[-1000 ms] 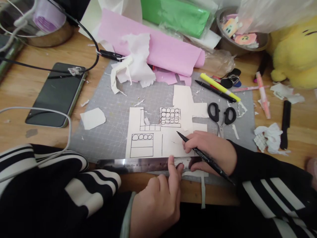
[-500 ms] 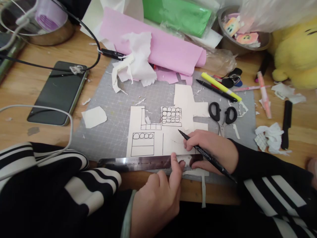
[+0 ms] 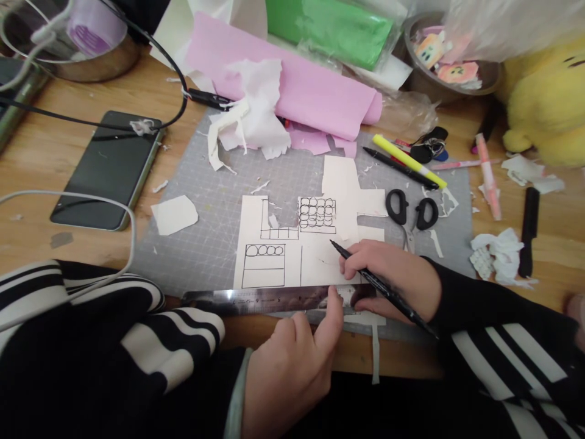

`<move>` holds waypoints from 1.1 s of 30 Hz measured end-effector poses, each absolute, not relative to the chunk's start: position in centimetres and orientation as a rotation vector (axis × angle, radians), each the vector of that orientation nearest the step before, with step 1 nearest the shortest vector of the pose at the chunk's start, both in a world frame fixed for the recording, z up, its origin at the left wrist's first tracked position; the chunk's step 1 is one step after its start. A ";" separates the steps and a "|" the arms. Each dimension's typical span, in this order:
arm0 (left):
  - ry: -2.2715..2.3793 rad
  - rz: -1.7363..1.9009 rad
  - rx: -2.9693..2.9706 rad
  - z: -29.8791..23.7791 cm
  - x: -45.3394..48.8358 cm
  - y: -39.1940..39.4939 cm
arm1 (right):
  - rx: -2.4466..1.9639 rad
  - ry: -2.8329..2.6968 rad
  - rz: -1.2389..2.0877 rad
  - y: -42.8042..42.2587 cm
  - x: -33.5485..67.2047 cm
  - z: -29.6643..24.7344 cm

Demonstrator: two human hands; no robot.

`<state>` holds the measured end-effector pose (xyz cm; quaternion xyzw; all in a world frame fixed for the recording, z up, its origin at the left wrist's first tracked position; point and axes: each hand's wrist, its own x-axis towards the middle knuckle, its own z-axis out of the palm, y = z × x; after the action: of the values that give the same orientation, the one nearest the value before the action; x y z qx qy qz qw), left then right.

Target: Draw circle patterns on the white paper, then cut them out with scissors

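My right hand is closed around a black marker pen, its tip pointing up and left just over the white paper. Lines, boxes and rows of circles are drawn in black on that paper, which has cut-out edges. A metal ruler lies along the paper's lower edge. On its right part rests the index fingertip of my left hand, the finger stretched out and the others bent. The lower fingers of my right hand sit at the ruler's right end, partly hiding it.
Black-handled scissors, a yellow marker and paper scraps lie on the grey cutting mat. A phone and cables are at left. Behind are rolled pink paper, a green packet and a bowl. A yellow plush stands right.
My left index finger has shifted right along the ruler and its tip has drawn slightly down from the paper's edge. The right hand and pen stay nearly still.
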<state>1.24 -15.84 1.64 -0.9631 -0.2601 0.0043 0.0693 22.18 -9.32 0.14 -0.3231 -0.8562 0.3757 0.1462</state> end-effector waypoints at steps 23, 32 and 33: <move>-0.804 -0.011 -3.073 -0.1 1.0 -16.6 | -1.342 -1.764 1.286 -11.3 18.3 0.5; -0.789 -0.025 -3.078 -0.2 1.0 -16.6 | -1.270 -1.832 1.288 -11.5 18.2 0.0; -0.785 -0.026 -3.077 -0.2 1.0 -16.6 | -1.269 -1.833 1.285 -11.5 18.2 0.0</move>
<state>1.00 -16.64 -0.18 -0.9688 -0.2472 -0.0082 -0.0171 18.21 -11.48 -0.02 -0.4735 -0.6838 0.4792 0.2804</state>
